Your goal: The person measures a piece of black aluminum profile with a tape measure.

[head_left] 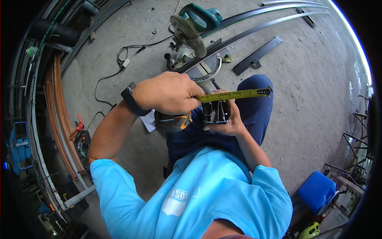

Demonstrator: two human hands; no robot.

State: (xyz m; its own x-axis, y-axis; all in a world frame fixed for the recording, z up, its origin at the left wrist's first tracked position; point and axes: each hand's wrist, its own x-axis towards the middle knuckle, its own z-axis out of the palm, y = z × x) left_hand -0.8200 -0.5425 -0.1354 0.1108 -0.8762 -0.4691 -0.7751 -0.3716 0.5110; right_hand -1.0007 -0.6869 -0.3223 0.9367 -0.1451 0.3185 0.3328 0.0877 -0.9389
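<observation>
My left hand (171,93), with a dark watch on its wrist, is closed, pinching the yellow blade of a tape measure (234,95). The dark and orange object under that hand looks like the tape's case, partly hidden. The blade stretches to the right over the near end of a dark metal profile (215,111), its hook past the profile's right side. My right hand (232,123) grips this profile from the right, thumb below and fingers behind. The hollow, ribbed end of the profile faces me, above my lap.
A green miter saw (197,32) stands on the concrete floor ahead, with long metal profiles beside it. A short dark profile piece (256,55) lies right of it. A black cable (97,85) snakes at left, near brown profiles (59,119). A blue jerrycan (317,192) stands lower right.
</observation>
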